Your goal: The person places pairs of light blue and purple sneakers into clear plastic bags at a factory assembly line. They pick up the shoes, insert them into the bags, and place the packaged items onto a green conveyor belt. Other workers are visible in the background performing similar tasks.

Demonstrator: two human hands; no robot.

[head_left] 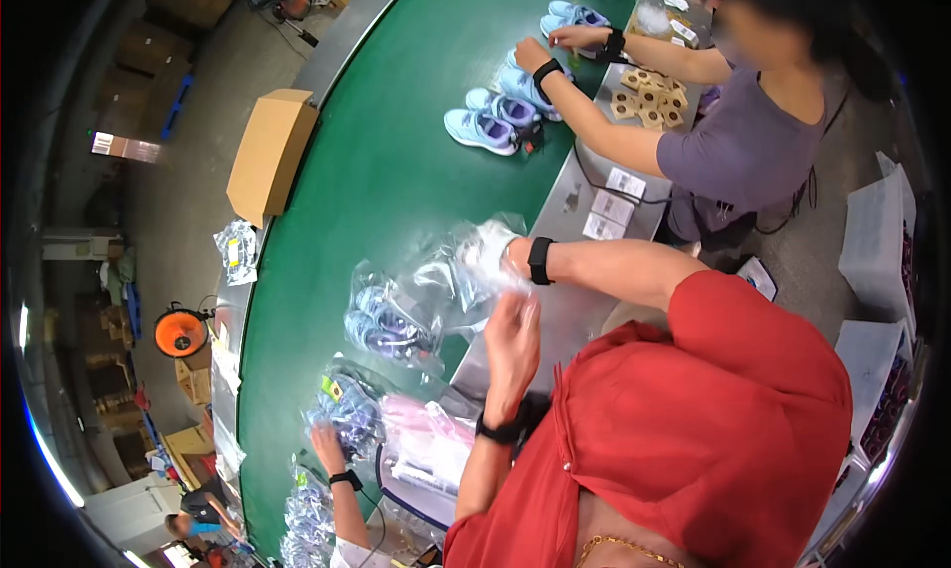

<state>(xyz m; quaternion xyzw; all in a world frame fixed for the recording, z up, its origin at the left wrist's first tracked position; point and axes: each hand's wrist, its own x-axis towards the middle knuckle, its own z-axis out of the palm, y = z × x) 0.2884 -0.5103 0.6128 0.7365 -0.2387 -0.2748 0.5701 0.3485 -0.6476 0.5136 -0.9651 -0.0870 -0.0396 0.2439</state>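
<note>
My right hand (487, 253), whitish and blurred as if gloved or covered by film, grips a crumpled clear plastic bag (431, 279) above the green belt. A black band circles that wrist. Close below it is my left hand (512, 345), raised at the belt's near edge; motion smears its fingers, so their hold cannot be made out. Left of my hands, a pair of light blue shoes (381, 322) lies under clear plastic on the belt. Nearer still, another bagged pair of shoes (347, 410) rests by a co-worker's hand (325, 444).
The green belt (367, 192) curves past. Farther along it, a co-worker's hands (535, 53) are over unbagged light blue shoes (495, 122). An open cardboard box (272, 157) stands on the far rim. Pink and clear packaging (426, 434) lies beside my left forearm; white plastic bins (877, 236) stand right.
</note>
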